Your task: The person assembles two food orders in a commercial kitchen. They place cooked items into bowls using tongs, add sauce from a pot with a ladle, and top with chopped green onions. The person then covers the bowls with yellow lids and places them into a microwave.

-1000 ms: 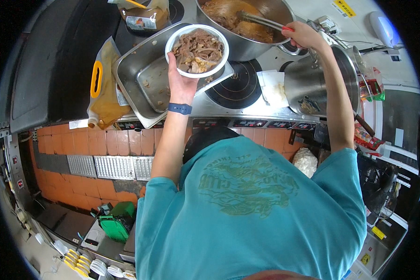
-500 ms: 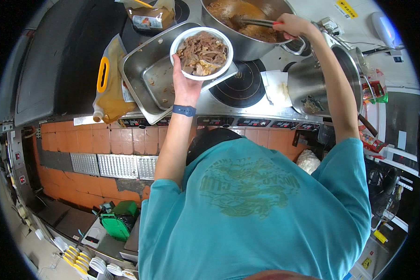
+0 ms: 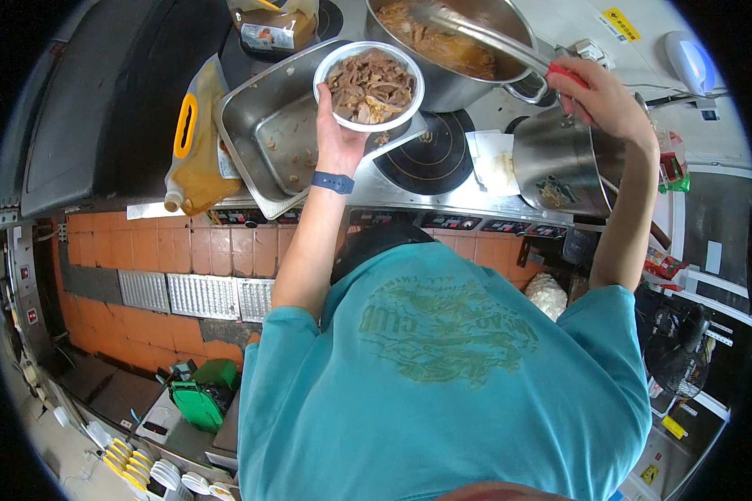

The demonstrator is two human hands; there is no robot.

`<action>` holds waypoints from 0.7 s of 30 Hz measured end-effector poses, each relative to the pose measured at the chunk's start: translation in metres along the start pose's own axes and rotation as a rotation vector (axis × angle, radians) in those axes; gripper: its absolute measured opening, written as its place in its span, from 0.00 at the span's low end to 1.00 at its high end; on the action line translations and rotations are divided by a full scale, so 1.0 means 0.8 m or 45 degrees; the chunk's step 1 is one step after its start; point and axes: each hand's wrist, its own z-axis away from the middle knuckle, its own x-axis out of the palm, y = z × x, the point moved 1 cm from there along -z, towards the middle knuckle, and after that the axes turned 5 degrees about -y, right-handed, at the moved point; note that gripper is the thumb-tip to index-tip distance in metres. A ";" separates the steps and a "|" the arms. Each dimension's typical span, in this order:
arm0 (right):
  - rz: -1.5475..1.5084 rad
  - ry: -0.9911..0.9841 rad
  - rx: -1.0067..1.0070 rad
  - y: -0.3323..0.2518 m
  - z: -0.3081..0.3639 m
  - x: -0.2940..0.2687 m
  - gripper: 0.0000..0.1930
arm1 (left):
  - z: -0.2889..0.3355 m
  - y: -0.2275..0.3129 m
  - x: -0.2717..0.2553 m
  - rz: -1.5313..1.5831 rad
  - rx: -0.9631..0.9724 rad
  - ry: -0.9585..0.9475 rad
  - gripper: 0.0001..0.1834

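Hands are well apart: left hand [image 3: 340,146] is cupped under a white bowl [image 3: 419,82] of sliced meat [image 3: 372,85], upper middle of the frame, over the steel pan [image 3: 244,125]. Right hand [image 3: 595,98], upper right, is wrapped around the red handle of some metal tongs [image 3: 497,38], far end down in the big stockpot [image 3: 449,93] of brothy stuff, top center. Black round cooktop [image 3: 426,163] sits just below the pot.

Left hand [image 3: 342,144] cupped, right hand [image 3: 600,98] curled, arms [image 3: 307,250] outstretched
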 end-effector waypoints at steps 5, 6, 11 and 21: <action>0.157 -0.207 -0.002 -0.061 -0.018 0.051 0.21 | 0.000 0.004 0.002 -0.015 -0.033 -0.026 0.35; 0.230 -0.177 -0.031 -0.064 -0.019 0.051 0.22 | 0.001 0.005 0.002 -0.019 -0.040 -0.035 0.36; 0.082 -0.129 0.052 -0.025 -0.016 0.007 0.21 | 0.005 0.007 -0.003 0.003 -0.029 0.007 0.37; 0.367 -0.269 0.396 0.104 -0.269 0.068 0.27 | 0.006 0.013 -0.007 -0.024 0.004 0.033 0.37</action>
